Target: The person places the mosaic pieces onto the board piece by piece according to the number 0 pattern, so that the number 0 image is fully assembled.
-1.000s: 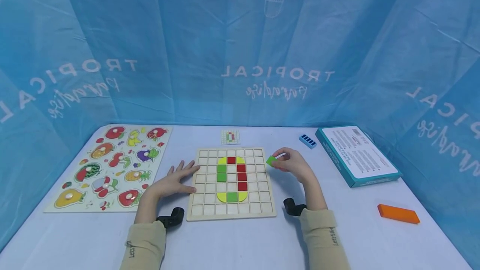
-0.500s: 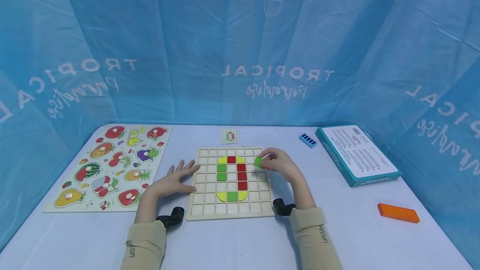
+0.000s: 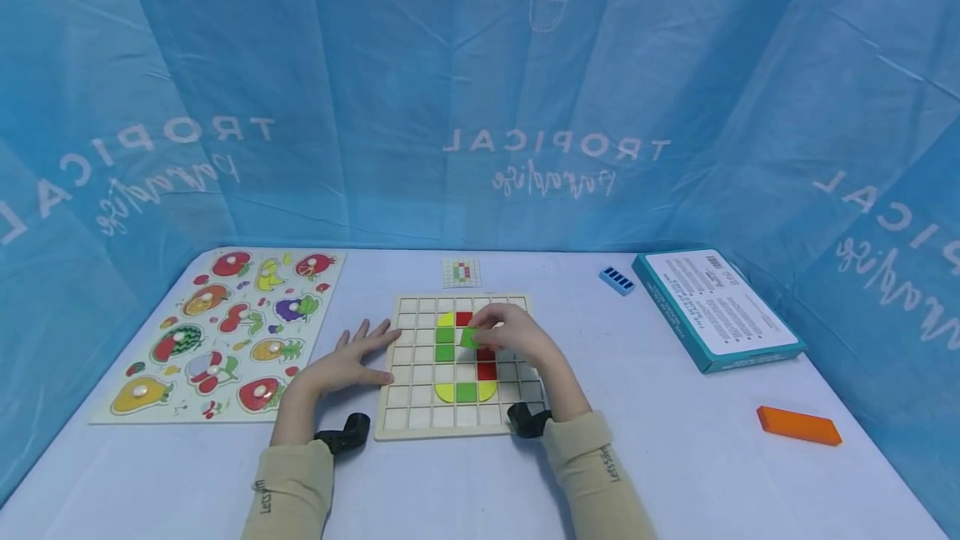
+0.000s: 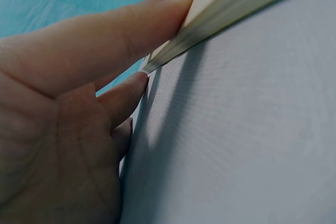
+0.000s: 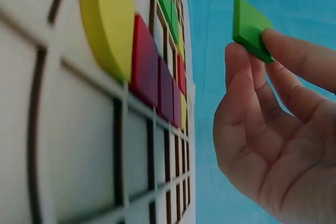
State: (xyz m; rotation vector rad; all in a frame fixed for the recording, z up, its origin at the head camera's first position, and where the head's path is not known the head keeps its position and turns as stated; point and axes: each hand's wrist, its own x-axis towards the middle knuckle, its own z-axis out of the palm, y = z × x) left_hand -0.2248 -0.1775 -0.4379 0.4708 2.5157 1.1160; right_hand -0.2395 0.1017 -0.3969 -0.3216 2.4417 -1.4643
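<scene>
A wooden grid board (image 3: 408, 419) lies on the table, with red, green and yellow tiles set in its squares as a rounded ring. My right hand (image 3: 517, 338) pinches a square green tile (image 5: 251, 30) between thumb and fingertips, held above the board over the ring's upper middle. In the head view this hand hides part of the ring's upper right. Spread out straight, the fingers of my left hand (image 3: 347, 363) touch the board's left edge; its thumb rests on the rim (image 4: 202, 17) in the left wrist view.
Behind the board lies a small pattern card (image 3: 461, 273). A fruit puzzle board (image 3: 225, 332) is at left. To the right are a blue striped block (image 3: 617, 281), a teal box (image 3: 720, 307) and an orange block (image 3: 799, 425). Blue curtains surround the table.
My right hand has carried the green tile leftward, from beside the board's right edge to over the tile ring. The left hand has stayed at the left edge.
</scene>
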